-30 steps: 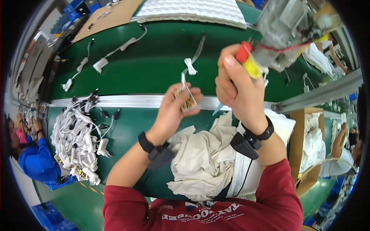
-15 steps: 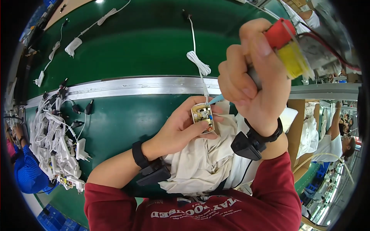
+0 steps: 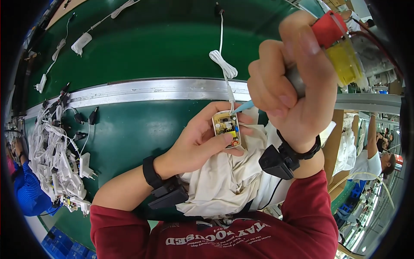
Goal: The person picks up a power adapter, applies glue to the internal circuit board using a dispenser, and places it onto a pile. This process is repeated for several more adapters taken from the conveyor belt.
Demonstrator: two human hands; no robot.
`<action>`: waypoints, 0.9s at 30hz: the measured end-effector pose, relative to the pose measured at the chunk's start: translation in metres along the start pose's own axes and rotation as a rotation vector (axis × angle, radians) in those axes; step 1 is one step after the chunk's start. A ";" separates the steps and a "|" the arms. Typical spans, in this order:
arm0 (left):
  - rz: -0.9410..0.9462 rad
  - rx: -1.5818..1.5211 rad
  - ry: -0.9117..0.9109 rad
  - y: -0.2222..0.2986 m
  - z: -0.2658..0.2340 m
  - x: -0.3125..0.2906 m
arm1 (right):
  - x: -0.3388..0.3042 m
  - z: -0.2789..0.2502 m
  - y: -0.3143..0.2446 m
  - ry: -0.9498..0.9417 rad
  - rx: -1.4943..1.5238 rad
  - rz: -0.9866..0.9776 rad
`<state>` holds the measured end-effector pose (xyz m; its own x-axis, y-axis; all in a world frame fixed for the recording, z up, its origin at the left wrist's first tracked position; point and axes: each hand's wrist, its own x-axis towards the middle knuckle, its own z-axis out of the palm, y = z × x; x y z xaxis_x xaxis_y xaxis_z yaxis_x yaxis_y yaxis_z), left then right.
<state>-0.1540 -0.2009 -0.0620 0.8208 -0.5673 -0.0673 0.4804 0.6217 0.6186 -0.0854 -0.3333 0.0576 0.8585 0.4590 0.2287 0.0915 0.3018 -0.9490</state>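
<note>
Left hand (image 3: 194,140) has its grip clamped round an open white adapter casing (image 3: 226,125), component side up, thumb over the near end, fingers behind and along the right side. Casing held above the near green bench (image 3: 125,125), just short of the metal rail (image 3: 164,90). White cable (image 3: 223,64) leaves its far end, crosses the rail, tied in a bundle partway. Right hand (image 3: 297,80), near right, grip closed round a tool with a red and yellow end (image 3: 343,64); its pale blue tip (image 3: 244,106) points left to the casing's far edge, beside the cable entry; contact cannot be told. Cream cloth (image 3: 220,185) bunched below the hands. Heap of white adapters and cables (image 3: 56,151) on the left; another adapter (image 3: 81,44) far left, beyond the rail. Open cardboard box (image 3: 333,149) at right. Co-worker in blue (image 3: 30,194) at far left edge.
</note>
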 end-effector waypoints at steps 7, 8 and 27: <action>-0.021 -0.008 0.143 0.006 0.000 0.003 | -0.004 0.024 -0.014 0.253 -0.131 0.134; -0.003 -0.056 0.176 0.008 -0.001 0.003 | -0.004 0.029 -0.016 0.291 -0.153 0.156; 0.061 -0.138 0.157 0.011 -0.006 0.003 | -0.009 0.018 -0.011 0.066 -0.053 0.164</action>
<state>-0.1448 -0.1924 -0.0605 0.8826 -0.4419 -0.1604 0.4571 0.7268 0.5128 -0.1036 -0.3256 0.0703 0.8951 0.4422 0.0567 -0.0277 0.1821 -0.9829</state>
